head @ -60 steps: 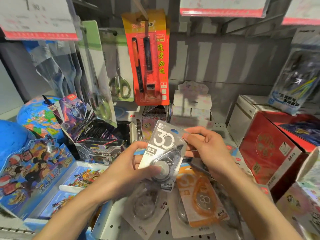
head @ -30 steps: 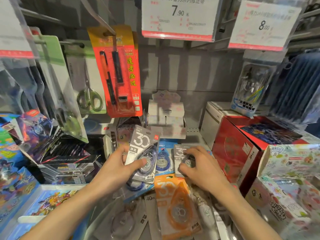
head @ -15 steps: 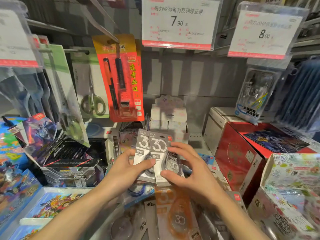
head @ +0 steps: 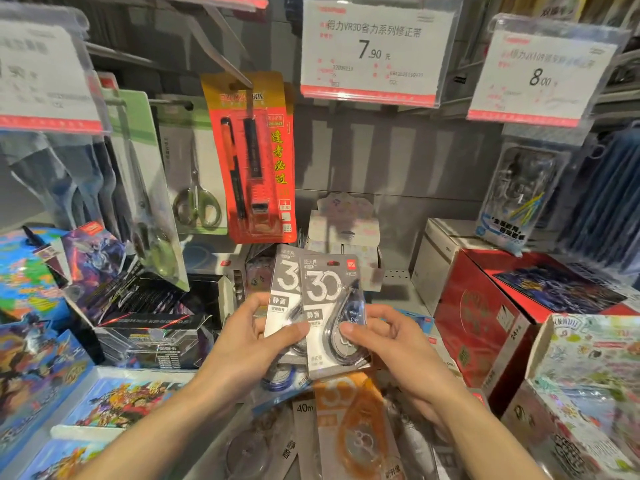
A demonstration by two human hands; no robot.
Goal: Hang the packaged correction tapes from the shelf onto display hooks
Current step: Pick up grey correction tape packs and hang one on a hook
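- Nearest of all, more correction tape packs lay loose on the shelf below the hands, with an orange correction tape pack (head: 356,427) on top.
- The left hand (head: 249,344) held the back grey correction tape pack (head: 285,289). Its thumb pressed on the front and its fingers were behind the card.
- The right hand (head: 391,344) held the front grey correction tape pack (head: 329,310). Its thumb sat on the clear bubble and its fingers curled behind.
- The front pack lay partly over the back one. Both stood up, with their tops above the hands.
- These packs looked light and thin. The card would probably bend, and the plastic bubble looked smooth and a bit slippery.
- The low side edges looked like the best place to hold, so the hang hole (head: 332,263) at the top stayed free.
- Farther back and higher up hung the 7.90 price tag (head: 374,50). I could not see the hook behind it.
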